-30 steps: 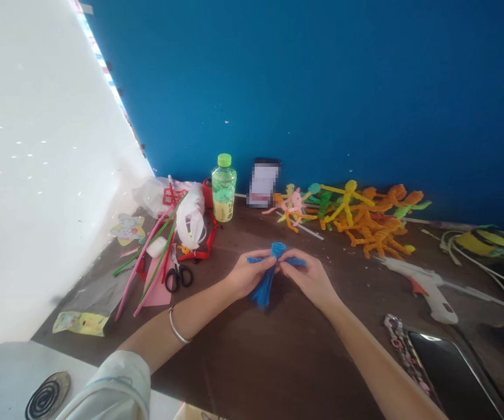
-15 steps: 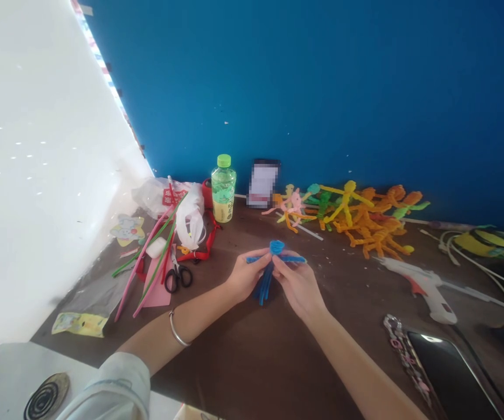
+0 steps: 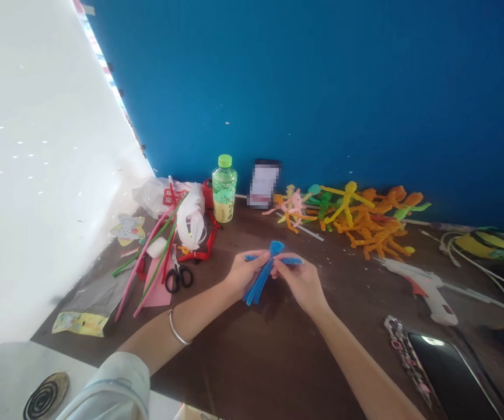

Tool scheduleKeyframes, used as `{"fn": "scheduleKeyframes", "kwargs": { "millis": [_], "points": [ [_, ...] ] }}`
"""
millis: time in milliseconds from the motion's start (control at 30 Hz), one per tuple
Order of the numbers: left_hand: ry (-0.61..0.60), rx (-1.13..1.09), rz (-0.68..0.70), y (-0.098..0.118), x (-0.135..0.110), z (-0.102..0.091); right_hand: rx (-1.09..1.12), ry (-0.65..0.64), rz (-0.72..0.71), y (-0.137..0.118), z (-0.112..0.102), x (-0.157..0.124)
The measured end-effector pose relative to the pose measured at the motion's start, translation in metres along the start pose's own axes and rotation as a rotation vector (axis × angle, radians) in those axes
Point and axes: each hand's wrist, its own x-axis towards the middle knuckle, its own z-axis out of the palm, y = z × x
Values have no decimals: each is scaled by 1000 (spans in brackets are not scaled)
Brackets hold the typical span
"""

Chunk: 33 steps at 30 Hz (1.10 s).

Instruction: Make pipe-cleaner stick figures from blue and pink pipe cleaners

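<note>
Two hands work close together over the middle of the table: our left hand [image 3: 247, 274] curls around a blue fuzzy pipe-cleaner figure [image 3: 256, 286], and our right hand [image 3: 302, 283] pinches the figure's arm between thumb and fingers, so both are closed on it. A silver bangle [image 3: 174, 328] circles our left wrist, and a pale sleeve [image 3: 112, 388] covers that arm higher up. Under the hands lies a dark brown tabletop [image 3: 252, 361]. To the left, black-handled scissors [image 3: 177, 277] sit near a pink foam sheet [image 3: 158, 289], beneath long pink and green strips [image 3: 149, 262] and beside a white plastic bag [image 3: 191, 219]. Ahead stand a clear plastic bottle with a green cap [image 3: 224, 189] and a pile of orange, yellow, pink and green pipe-cleaner figures [image 3: 366, 224], well apart from the hands. To the right lie a white hot glue gun [image 3: 427, 286] and, nearer the lower edge, a black smartphone [image 3: 453, 373]. The table's far edge meets a blue wall [image 3: 304, 99], and its left edge meets a white wall [image 3: 46, 175].
</note>
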Motion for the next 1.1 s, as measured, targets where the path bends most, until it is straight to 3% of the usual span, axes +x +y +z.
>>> {"fn": "scheduleKeyframes", "kwargs": {
  "millis": [100,267,500,700,867,1100],
  "points": [
    [14,3,-9,-2,0,0,-8,-41,-15,3,-4,2],
    [185,13,44,-14,5,-7,-51,-11,-10,6,-4,2],
    [232,171,121,-21,8,-12,250,7,139,0,5,1],
    [273,193,151,-20,7,-10,329,29,115,4,10,4],
    [318,172,159,-21,9,-11,174,104,52,15,9,4],
    [260,-66,43,-12,7,-6,-300,115,-149,9,2,0]
  ]
}}
